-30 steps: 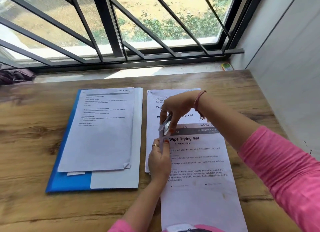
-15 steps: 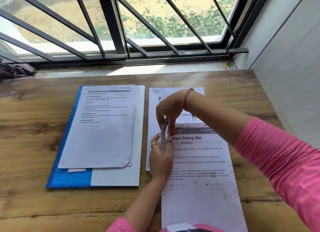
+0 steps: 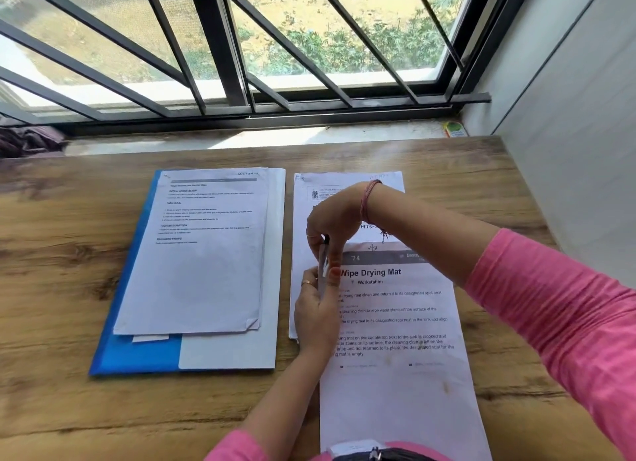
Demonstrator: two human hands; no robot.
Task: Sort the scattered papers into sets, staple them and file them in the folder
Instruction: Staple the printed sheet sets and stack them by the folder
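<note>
Gripping a small silver stapler (image 3: 324, 261) mid-frame, right hand (image 3: 332, 219) from above, left hand (image 3: 315, 314) pinching from below, at the top-left corner of the "Wipe Drying Mat" sheet (image 3: 395, 374). Another paper set (image 3: 303, 226) lies beneath. Blue folder (image 3: 134, 352) with stacked papers (image 3: 196, 264) sits left on the wooden table (image 3: 51, 288).

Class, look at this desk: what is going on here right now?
A person in pink sleeves is working at a wooden table. Both hands meet at the top left corner of the "Wipe Drying Mat" sheet: the right hand pinches a small stapler from above, and the left hand steadies it from below. Another printed set lies beneath. On the left, the blue folder already holds papers.
</note>
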